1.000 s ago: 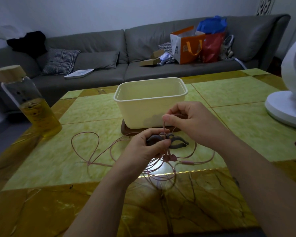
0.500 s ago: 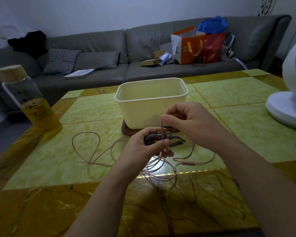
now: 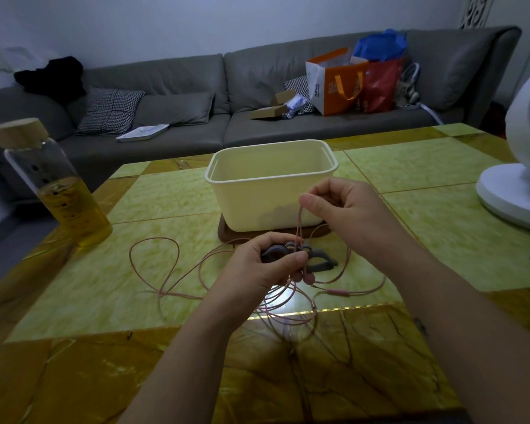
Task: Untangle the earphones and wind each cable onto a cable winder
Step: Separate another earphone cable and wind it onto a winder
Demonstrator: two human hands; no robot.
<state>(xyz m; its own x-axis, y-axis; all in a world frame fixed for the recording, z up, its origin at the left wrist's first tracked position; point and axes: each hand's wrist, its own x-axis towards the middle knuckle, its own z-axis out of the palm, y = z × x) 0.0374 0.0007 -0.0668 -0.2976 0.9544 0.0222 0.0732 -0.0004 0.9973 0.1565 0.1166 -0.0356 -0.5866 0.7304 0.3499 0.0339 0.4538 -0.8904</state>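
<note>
Between the two hands, just in front of the cream container [image 3: 270, 191], the grip comes first: the left hand [image 3: 266, 266] curls fingers and thumb round the dark grey cable winder [image 3: 320, 261] and pins the pink earphone cable [image 3: 300, 223] against it. The right hand [image 3: 341, 209] pinches what looks like a doubled strand of that cable between thumb and forefinger. Compared with a second ago, the right hand sits a little higher, and the strand runs longer and straighter from winder to fingertips. The winder has barely shifted. I judge this to be slack drawn out for a turn round the winder, so winding is only beginning. The earbuds [image 3: 309, 278] hang just below the left hand, and the inline remote [image 3: 337, 291] lies on the surface [image 3: 426, 166] to their right. Most of the cable lies in loose, overlapping loops, one wide loop well to the left and a bunch beneath the hands. Those crossings look likely to snag as cable is drawn in. The container, on its dark wooden base [image 3: 225, 235], stands near the right knuckles and could crowd a wider pull. A glass bottle [image 3: 58, 194] at the left and a white fan [image 3: 514, 194] at the right stand well apart from the work.
</note>
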